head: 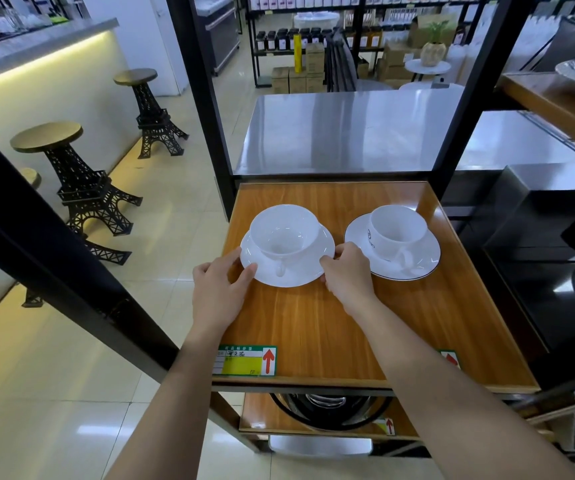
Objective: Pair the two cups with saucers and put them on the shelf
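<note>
Two white cups sit on white saucers on the wooden shelf [314,327]. The left cup [284,230] is wide and rests on a plain saucer [300,275], handle toward me. My left hand [220,285] pinches that saucer's left rim and my right hand [346,275] grips its right rim. The right cup [397,230] carries a small logo and stands on a dark-rimmed saucer [414,268], apart from my hands, handle toward me.
Black shelf posts [210,98] frame the shelf. A steel table [341,133] lies behind it. Price labels [244,362] mark the front edge. A lower shelf holds a dark round item [327,407]. Tower-shaped stools [81,174] stand left on the tiled floor. A black appliance [549,230] sits right.
</note>
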